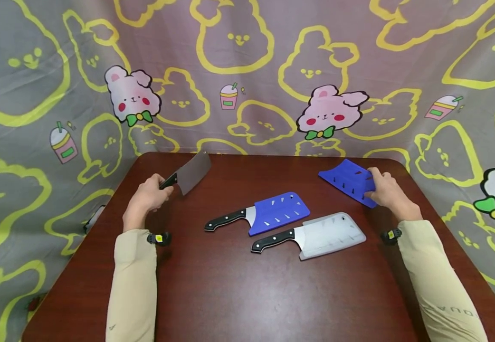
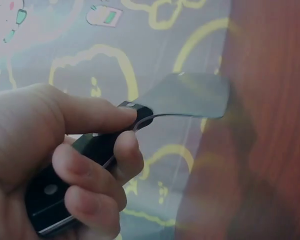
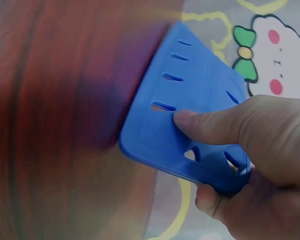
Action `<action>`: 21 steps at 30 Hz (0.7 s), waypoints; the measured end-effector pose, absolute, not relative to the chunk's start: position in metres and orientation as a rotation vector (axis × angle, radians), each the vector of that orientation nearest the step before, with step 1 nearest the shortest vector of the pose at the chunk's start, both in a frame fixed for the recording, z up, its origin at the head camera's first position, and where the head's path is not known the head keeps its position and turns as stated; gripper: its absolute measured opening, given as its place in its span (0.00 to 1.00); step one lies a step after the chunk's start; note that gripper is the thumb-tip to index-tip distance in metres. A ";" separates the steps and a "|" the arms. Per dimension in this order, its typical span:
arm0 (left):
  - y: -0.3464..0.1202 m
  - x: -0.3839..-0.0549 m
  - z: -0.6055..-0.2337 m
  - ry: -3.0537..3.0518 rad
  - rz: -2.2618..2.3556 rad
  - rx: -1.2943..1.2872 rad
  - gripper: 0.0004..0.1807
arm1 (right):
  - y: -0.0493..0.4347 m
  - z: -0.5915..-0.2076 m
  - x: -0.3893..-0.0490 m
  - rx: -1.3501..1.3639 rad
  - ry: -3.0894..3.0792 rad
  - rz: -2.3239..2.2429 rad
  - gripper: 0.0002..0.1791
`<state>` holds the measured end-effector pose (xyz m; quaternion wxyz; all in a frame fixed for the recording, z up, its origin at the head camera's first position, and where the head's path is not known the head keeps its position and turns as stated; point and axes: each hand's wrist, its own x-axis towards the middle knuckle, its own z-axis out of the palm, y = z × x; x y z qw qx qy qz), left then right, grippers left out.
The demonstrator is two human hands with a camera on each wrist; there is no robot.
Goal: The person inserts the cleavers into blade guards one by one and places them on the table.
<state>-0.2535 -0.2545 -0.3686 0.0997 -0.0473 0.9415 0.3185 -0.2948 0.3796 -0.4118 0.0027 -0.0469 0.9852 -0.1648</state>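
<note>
At the left of the table, my left hand (image 1: 148,194) grips the black handle of a bare cleaver (image 1: 194,172); its fingers wrap the handle in the left wrist view, with the blade (image 2: 190,97) pointing away. On the right, my right hand (image 1: 387,191) pinches an empty blue blade cover (image 1: 345,181) with slots in it, thumb on the near face. Between the hands lies a cleaver in a blue cover (image 1: 279,211), its black handle to the left. Nearer to me is another cleaver in a translucent white cover (image 1: 333,236).
The brown wooden table (image 1: 230,294) has rounded far corners. A curtain (image 1: 256,85) printed with cartoon bunnies and drink cups stands close behind it and along both sides.
</note>
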 end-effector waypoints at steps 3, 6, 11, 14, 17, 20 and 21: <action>-0.246 -0.254 -0.365 2.781 0.946 -0.137 0.22 | 0.380 -0.408 -0.294 -0.195 3.095 -0.525 0.37; -0.238 -0.255 -0.364 2.802 0.927 -0.114 0.23 | 0.380 -0.405 -0.293 -0.266 3.121 -0.528 0.32; -0.227 -0.257 -0.364 2.820 0.938 -0.089 0.22 | 0.376 -0.402 -0.290 -0.325 3.215 -0.578 0.20; -0.217 -0.258 -0.362 2.832 0.931 -0.053 0.22 | 0.375 -0.400 -0.289 -0.313 3.275 -0.644 0.15; -0.209 -0.258 -0.361 2.847 0.924 -0.005 0.22 | 0.371 -0.397 -0.289 -0.262 3.330 -0.746 0.16; -0.203 -0.256 -0.360 2.856 0.931 0.019 0.22 | 0.364 -0.393 -0.289 -0.200 3.375 -0.853 0.19; -0.201 -0.255 -0.360 2.859 0.936 0.022 0.22 | 0.361 -0.392 -0.290 -0.180 3.382 -0.885 0.20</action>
